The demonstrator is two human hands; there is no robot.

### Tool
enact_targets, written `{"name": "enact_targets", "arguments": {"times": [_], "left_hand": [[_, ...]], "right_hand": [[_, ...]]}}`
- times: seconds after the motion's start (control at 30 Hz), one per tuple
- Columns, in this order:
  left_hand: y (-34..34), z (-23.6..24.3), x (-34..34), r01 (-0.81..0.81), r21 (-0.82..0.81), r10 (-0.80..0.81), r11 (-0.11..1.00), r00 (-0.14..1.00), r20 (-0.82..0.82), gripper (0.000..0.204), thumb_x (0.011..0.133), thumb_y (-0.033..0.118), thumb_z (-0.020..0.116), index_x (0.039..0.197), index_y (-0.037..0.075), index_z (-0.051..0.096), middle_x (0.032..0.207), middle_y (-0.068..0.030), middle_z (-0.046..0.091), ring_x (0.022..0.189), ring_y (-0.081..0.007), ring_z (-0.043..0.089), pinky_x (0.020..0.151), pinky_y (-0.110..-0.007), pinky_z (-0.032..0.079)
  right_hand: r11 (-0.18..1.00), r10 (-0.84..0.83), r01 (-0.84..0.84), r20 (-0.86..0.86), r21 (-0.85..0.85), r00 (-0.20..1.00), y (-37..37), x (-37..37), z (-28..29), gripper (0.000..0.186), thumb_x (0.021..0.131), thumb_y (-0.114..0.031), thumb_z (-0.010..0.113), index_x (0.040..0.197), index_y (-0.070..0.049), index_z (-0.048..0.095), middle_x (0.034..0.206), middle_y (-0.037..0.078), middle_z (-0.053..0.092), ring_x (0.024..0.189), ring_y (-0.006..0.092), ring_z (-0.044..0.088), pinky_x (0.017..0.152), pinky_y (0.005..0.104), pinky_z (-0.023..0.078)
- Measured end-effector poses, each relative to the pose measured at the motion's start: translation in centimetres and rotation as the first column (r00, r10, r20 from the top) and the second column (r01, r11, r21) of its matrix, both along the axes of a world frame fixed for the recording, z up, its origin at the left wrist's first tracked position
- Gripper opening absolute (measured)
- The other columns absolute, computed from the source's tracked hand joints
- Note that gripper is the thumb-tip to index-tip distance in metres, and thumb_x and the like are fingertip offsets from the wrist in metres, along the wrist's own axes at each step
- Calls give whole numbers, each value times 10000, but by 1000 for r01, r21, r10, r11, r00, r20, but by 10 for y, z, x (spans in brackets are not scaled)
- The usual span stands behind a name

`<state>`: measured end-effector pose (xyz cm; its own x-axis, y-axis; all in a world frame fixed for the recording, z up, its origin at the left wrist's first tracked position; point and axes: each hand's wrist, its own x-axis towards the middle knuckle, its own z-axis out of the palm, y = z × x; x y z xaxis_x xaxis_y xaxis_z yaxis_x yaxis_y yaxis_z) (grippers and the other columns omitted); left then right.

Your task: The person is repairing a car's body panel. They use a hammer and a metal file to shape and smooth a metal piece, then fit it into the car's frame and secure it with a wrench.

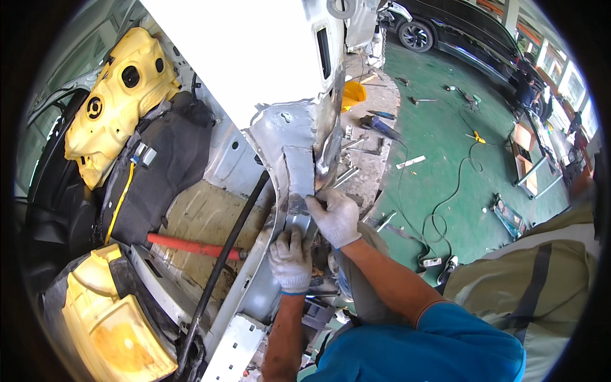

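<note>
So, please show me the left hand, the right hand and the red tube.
Left hand (pixel 291 261): head view, its back.
Right hand (pixel 337 220): head view, its back.
Red tube (pixel 193 244): head view, its middle.

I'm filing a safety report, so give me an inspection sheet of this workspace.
Surface: green floor strewn with tools; the pale platform beside the car body is stained.
Workpiece: grey metal strip on the stripped white car body; bare metal shows.
Clutter: yellow container and power tool on the platform; green tool on the floor.
Hands: left hand and right hand, both in pale gloves, at the strip's near end; firmness of grip unclear.
Cables: dark cable looped loosely on the floor.
Surroundings: black car behind; another person far right.
Spilled liquid: nothing seen.
</note>
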<state>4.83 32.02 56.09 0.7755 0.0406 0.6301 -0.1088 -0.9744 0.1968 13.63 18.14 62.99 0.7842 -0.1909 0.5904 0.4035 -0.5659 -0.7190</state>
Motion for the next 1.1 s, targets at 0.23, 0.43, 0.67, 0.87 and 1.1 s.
{"name": "enact_targets", "arguments": {"times": [0.23,0.43,0.67,0.87,1.1], "left_hand": [[0,-2,-1,-43,15,44,999,996,-74,499,972,389,754,1422,186,688,1294,-113,659,1071,-341,657,888,-518,566],[1,-6,-1,-12,-22,11,1000,998,-58,503,970,387,755,1426,187,686,1312,-137,651,1098,-361,653,909,-528,566],[1,-2,-3,-25,3,25,1000,996,-88,495,972,387,751,1419,182,688,1305,-144,649,1105,-375,648,907,-542,563],[1,0,-2,14,1,-14,1000,1000,-10,462,969,334,763,1397,176,692,1262,-166,657,1070,-394,663,869,-537,580],[1,4,-3,-5,-20,4,1000,998,-59,468,955,325,778,1395,186,696,1256,-161,659,1078,-387,659,886,-542,580]], "right_hand": [[999,-37,37,-17,-18,999,0,0,-1,237,859,-273,868,836,-55,777,784,168,740,723,351,748,660,437,590],[999,-38,38,-5,-11,999,2,1,-6,249,859,-308,845,830,-78,754,799,166,738,724,371,739,659,475,587],[998,-39,38,-33,-42,999,1,2,-7,267,868,-337,826,843,-87,735,804,165,738,725,390,733,658,503,586],[999,-8,7,-36,-34,999,-4,-1,-3,277,878,-351,821,858,-88,736,828,160,743,740,381,741,662,498,591],[980,94,-83,54,-178,994,-34,-11,47,195,901,-277,815,1007,-119,772,901,117,744,774,344,754,673,448,605]]}}
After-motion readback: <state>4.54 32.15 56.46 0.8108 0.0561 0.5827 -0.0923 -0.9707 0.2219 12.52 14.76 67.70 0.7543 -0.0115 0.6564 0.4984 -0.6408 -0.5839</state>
